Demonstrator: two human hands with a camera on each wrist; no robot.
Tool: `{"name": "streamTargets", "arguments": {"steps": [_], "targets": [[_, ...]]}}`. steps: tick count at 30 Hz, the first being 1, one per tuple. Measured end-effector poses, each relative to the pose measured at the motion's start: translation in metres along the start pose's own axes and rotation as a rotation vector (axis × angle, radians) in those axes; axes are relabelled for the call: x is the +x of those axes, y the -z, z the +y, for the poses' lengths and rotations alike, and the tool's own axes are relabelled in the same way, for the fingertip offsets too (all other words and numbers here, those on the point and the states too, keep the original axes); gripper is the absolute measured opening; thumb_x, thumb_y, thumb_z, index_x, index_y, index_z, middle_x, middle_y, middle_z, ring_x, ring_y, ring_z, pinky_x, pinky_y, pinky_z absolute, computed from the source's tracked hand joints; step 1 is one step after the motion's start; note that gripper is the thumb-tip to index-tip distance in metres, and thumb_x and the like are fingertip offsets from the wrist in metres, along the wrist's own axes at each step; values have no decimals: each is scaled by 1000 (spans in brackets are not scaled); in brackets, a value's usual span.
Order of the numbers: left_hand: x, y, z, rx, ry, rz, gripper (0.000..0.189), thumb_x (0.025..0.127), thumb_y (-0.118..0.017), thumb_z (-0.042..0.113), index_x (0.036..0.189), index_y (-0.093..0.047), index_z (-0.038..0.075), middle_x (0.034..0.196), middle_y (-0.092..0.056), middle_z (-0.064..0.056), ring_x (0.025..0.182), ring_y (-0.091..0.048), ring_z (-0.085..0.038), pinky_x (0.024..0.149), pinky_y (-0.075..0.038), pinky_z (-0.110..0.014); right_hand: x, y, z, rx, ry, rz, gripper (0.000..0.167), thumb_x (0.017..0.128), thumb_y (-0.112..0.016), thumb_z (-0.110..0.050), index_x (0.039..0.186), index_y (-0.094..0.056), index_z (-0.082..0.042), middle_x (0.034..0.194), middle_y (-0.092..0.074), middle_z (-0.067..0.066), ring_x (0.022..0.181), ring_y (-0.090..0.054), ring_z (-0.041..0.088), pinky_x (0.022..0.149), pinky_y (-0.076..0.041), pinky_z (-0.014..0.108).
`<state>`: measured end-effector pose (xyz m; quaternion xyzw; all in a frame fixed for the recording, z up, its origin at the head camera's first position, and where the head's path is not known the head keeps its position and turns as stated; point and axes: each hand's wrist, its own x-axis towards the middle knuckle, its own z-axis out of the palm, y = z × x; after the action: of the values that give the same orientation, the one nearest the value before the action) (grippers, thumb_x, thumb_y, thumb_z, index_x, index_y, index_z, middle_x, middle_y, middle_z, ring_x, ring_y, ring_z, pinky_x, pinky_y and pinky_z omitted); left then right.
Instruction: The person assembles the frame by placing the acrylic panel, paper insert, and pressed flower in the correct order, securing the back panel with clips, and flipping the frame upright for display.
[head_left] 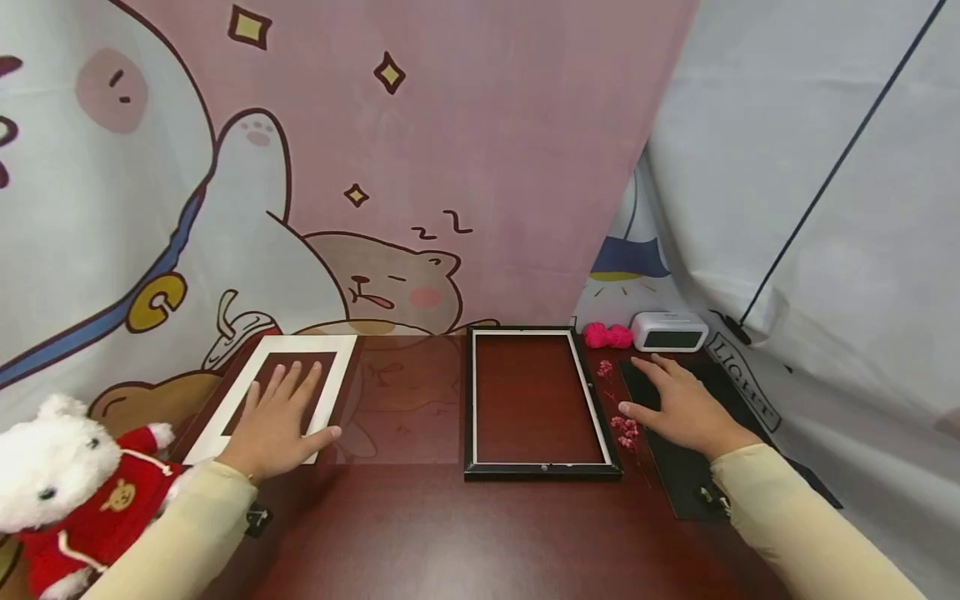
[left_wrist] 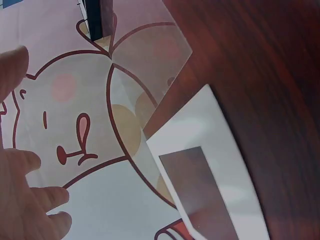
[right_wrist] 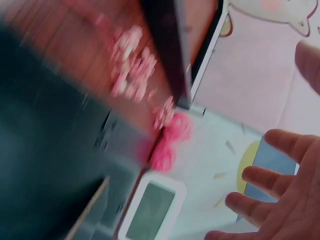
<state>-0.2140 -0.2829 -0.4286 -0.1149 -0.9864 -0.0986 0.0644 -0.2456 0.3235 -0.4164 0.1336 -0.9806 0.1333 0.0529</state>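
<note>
My left hand is held with fingers spread over a white picture mat with a rectangular opening. Whether it touches the mat is unclear; the left wrist view has the hand at the left edge and the mat apart from it. Beside the mat lies a clear sheet. A black picture frame with a white inner edge lies in the middle. On the right, my right hand has its fingers extended over a black board. Pink flower sprigs lie between frame and board.
A white digital clock and pink yarn balls stand at the back right. At the left sits a white plush bear in a red sweater. Printed cloth hangs behind the dark wooden table.
</note>
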Motion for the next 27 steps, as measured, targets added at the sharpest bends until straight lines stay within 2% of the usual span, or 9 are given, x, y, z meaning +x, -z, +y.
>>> {"name": "streamTargets", "arguments": {"steps": [3, 7, 13, 16, 21, 27], "targets": [[0, -2, 1, -40, -5, 10, 105, 95, -65, 63, 168, -20, 1, 166, -27, -36, 153, -19, -61, 119, -13, -78, 5, -5, -11, 68, 11, -6, 90, 97, -70, -57, 160, -40, -1, 159, -38, 33, 144, -39, 56, 111, -36, 74], [2, -6, 1, -135, -16, 25, 97, 97, -69, 46, 166, -21, -2, 162, -35, -37, 150, -26, -62, 118, -23, -76, 14, -13, -31, 158, 29, -6, 81, 99, -71, -48, 157, -44, 1, 154, -47, 28, 140, -49, 49, 111, -40, 68], [3, -15, 1, -294, 16, 15, 88, 96, -67, 22, 166, -19, -3, 164, -32, -35, 150, -32, -55, 118, -30, -70, 28, -31, -65, 293, 56, -16, 69, 100, -72, -41, 152, -51, -1, 152, -54, 26, 141, -50, 48, 113, -41, 65], [4, -20, 1, -370, 23, 19, 84, 96, -63, 11, 165, -19, -6, 165, -31, -34, 151, -32, -53, 119, -29, -68, 35, -39, -82, 375, 67, -24, 64, 100, -72, -38, 151, -54, -3, 149, -57, 23, 138, -54, 45, 112, -43, 63], [6, -29, 1, -469, 54, 3, 73, 97, -50, -1, 164, -22, -7, 159, -39, -36, 149, -36, -53, 118, -31, -69, 48, -52, -112, 492, 61, -60, 60, 100, -73, -37, 149, -56, -9, 147, -60, 18, 134, -58, 39, 110, -47, 60], [9, -38, 2, -598, 101, -39, 71, 96, -41, -6, 164, -21, -7, 156, -41, -38, 146, -39, -57, 115, -35, -69, 57, -69, -150, 634, 56, -105, 52, 99, -74, -34, 144, -61, -10, 140, -66, 15, 128, -63, 35, 107, -50, 55]]}}
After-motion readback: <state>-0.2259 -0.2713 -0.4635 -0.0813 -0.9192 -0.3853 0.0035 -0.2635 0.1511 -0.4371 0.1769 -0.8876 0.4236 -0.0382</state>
